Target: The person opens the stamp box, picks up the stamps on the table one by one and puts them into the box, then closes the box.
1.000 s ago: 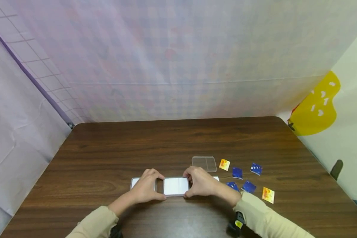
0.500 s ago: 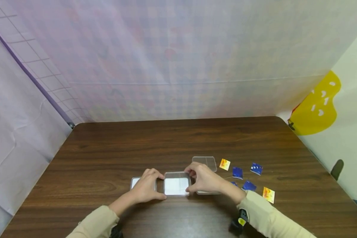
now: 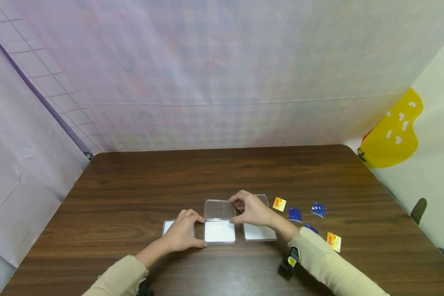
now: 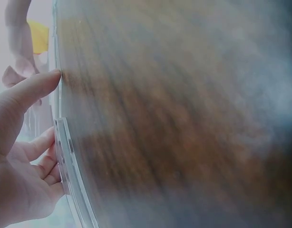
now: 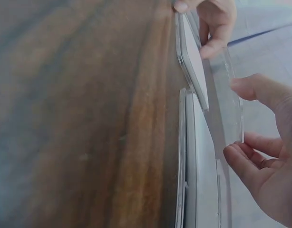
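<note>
Three shallow clear cases with white insides lie in a row on the table. My left hand (image 3: 183, 232) grips the left end of the middle case (image 3: 220, 232), thumb at its near corner and fingers at the far one. It partly covers the left case (image 3: 167, 225). Between thumb and fingers, my right hand (image 3: 249, 209) holds a clear plastic lid (image 3: 217, 209) by its right edge, just beyond the middle case. The right wrist view shows this lid (image 5: 235, 111) apart from the white-filled case. Below my right hand is the right case (image 3: 260, 232), uncovered.
Another clear lid (image 3: 263, 199) lies behind my right hand, partly hidden. To the right are scattered small squares, such as a yellow-orange one (image 3: 279, 204), a blue one (image 3: 295, 215) and another orange one (image 3: 334, 242). A curtain (image 3: 214, 82) hangs behind the table's far edge.
My right hand has lifted the lid off the middle case and shifted it away from me, uncovering the white inside. My left hand has stayed in place.
</note>
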